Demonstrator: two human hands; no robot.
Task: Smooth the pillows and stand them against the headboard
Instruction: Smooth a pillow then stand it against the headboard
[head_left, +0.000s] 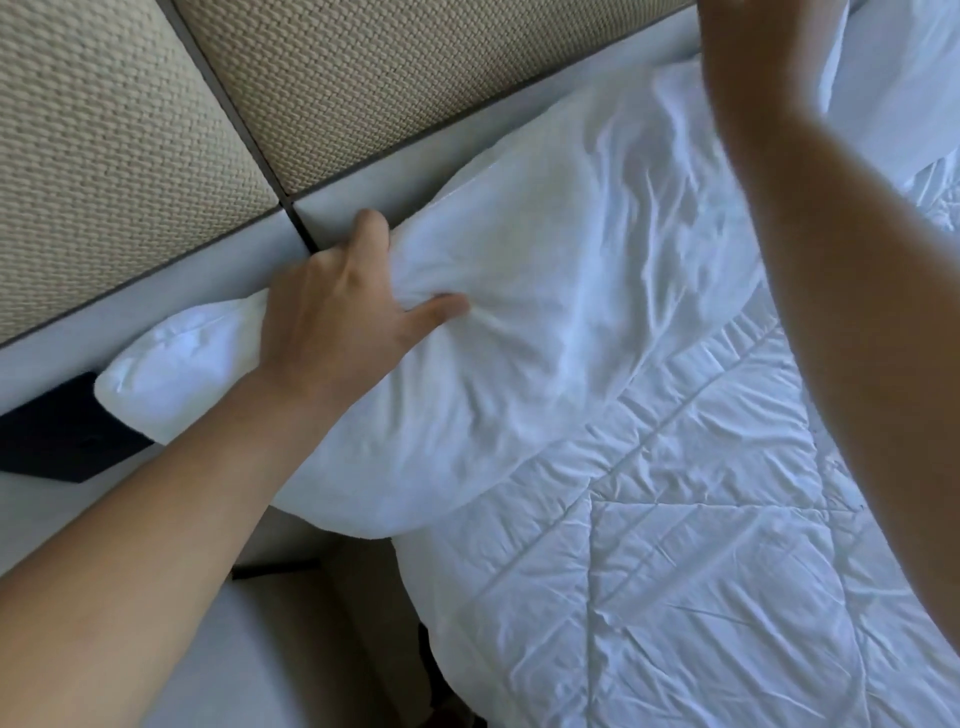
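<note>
A white pillow (545, 291) leans along the headboard (156, 156), which has woven beige panels above a pale grey band. My left hand (337, 306) pinches the pillow's upper edge near its left part, thumb pressed into the fabric and fingers behind it. My right hand (753, 47) reaches over the pillow's far right end at the top of the view, blurred and partly cut off; its grip is unclear. A second white pillow (893, 78) shows at the top right corner, partly hidden by my right forearm.
A white quilted duvet (675, 571) covers the bed below the pillow. A dark object (57, 436) sits at the left by the headboard. A pale surface (249, 649) lies beside the bed at the bottom left.
</note>
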